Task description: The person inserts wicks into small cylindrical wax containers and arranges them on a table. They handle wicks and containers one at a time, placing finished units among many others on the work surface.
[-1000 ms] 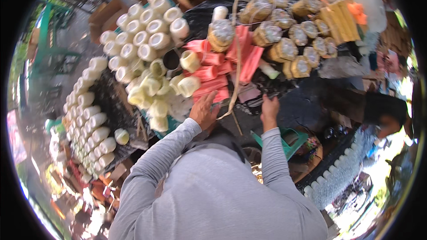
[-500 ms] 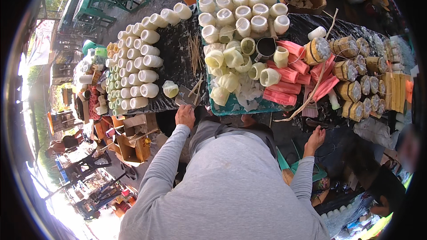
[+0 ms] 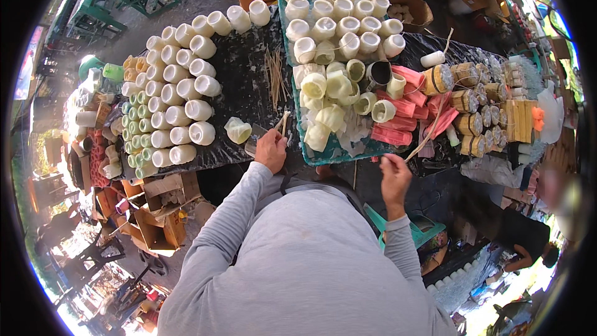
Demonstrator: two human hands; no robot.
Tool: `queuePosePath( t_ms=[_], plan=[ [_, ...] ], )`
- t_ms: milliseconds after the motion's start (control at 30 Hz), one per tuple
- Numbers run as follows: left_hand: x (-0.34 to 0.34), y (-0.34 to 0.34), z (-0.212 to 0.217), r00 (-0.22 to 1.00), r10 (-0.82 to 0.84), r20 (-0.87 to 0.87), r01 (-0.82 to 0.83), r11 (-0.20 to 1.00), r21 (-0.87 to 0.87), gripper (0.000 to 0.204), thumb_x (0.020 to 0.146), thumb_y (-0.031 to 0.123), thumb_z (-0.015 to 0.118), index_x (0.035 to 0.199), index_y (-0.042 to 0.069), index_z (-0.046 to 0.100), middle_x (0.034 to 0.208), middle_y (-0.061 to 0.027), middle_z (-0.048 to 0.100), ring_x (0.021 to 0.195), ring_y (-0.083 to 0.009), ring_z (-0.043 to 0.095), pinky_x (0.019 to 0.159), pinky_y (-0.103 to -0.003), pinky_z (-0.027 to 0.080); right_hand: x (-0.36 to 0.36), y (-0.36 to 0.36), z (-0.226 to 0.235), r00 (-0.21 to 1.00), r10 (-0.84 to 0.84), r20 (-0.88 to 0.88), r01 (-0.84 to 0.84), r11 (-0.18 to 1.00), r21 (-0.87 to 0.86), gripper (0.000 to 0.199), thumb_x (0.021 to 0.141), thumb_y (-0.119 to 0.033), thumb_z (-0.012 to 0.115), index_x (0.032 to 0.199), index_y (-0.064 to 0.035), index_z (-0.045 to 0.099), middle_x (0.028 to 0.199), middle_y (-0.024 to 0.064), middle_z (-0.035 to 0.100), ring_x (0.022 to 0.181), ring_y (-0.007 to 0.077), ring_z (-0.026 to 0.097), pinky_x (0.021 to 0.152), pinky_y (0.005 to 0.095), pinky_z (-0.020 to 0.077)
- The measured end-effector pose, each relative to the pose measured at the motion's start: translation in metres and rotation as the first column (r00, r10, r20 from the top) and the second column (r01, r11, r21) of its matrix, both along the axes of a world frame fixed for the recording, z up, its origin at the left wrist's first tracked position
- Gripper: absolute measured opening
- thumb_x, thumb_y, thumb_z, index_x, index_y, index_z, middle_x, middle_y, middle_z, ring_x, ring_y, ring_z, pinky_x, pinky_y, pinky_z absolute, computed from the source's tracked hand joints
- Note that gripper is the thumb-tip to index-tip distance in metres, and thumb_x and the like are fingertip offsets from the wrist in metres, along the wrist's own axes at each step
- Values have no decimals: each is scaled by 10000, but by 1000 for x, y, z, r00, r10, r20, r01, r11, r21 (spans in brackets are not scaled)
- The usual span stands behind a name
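My left hand (image 3: 272, 151) is at the table's near edge with its fingers curled; whatever they hold is hidden. A short pale stick (image 3: 285, 123) stands up just beyond its fingertips, and a flat grey piece (image 3: 254, 142) lies beside it. A translucent, pale yellow-green wax-like cup (image 3: 237, 130) rests to the left of this hand. My right hand (image 3: 395, 180) is raised in front of the tray's near right corner, fingers drawn together; I cannot make out anything in them. The lower end of a long thin stick (image 3: 430, 137) lies near that hand.
Rows of white wax-like cups (image 3: 198, 110) stand on the black-covered table (image 3: 242, 68) at left. The teal tray (image 3: 323, 160) bears more cups, a dark mug (image 3: 378, 73) and pink molded blocks (image 3: 398, 123). Tied bundles (image 3: 469, 124) stand at right; another person (image 3: 522, 236) is at far right.
My right hand has moved left to the tray's corner, and its fingers have come together. My left hand has shifted slightly right, toward the short stick. The view has also shifted.
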State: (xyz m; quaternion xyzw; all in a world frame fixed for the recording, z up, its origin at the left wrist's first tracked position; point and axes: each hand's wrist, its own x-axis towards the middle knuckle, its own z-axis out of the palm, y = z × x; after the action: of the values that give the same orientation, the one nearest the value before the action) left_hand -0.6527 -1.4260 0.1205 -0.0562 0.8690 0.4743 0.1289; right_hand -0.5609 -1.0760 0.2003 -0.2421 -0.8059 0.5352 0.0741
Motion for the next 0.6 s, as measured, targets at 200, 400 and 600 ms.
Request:
queuePosePath(
  t_ms=[200,400,600],
  plan=[
    [3,-14,64,894,-283,-348,251,958,-137,167,945,87,709,931,15,560,907,-185,690,774,-377,688,681,-449,528,-93,-183,3,967,241,85,-147,797,-586,251,994,-151,755,1155,36,713,907,45,736,766,96,687,679,239,563],
    [-2,-16,71,994,-64,87,11,863,506,136,1038,128,656,1117,17,653,924,-55,709,713,-140,627,628,-303,521,-104,-202,-7,972,235,24,-148,685,-713,204,1003,-165,754,1090,18,734,892,57,751,733,114,691,641,259,583],
    [-13,-11,48,934,99,343,-321,654,685,182,1115,184,542,1120,34,644,883,-55,686,741,-120,636,659,-289,564,-99,-196,-20,924,381,-33,-339,775,-533,203,1015,-207,746,1029,-6,727,836,29,738,710,101,683,648,245,566]
  ],
)
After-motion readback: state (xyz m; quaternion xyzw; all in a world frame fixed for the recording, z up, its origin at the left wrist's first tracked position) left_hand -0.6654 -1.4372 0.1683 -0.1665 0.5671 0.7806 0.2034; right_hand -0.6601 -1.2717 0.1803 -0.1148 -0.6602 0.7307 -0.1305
